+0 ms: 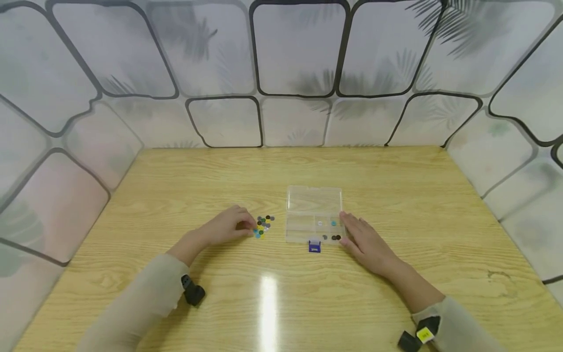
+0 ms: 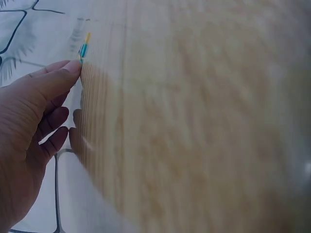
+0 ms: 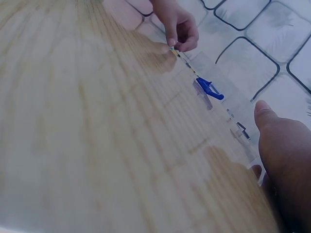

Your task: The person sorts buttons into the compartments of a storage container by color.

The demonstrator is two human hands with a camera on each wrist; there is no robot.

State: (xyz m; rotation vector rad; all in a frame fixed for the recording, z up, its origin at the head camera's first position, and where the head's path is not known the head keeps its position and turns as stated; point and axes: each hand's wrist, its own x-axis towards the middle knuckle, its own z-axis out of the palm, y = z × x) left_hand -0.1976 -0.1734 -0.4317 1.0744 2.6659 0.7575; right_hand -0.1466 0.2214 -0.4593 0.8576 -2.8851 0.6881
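A small pile of colored flat discs (image 1: 264,225), in yellow, blue, green, black and grey, lies on the table. My left hand (image 1: 230,226) is at its left edge, thumb and forefinger tips together beside the blue discs. Whether a disc sits between those fingertips is hidden. Right of the pile lies a clear plastic compartment box (image 1: 300,224), its transparent lid (image 1: 314,199) folded back and a blue latch (image 1: 314,247) at the front. Several discs, blue, grey and dark, are in its right compartments. With fairly straight fingers, my right hand (image 1: 369,244) rests against the box's right side.
The light wood table (image 1: 352,313) reaches back to a pale patterned wall covering (image 1: 299,49), which also rises at both sides. A strip of light reflects off the tabletop near the front. Each sleeve carries a black wrist device (image 1: 193,292).
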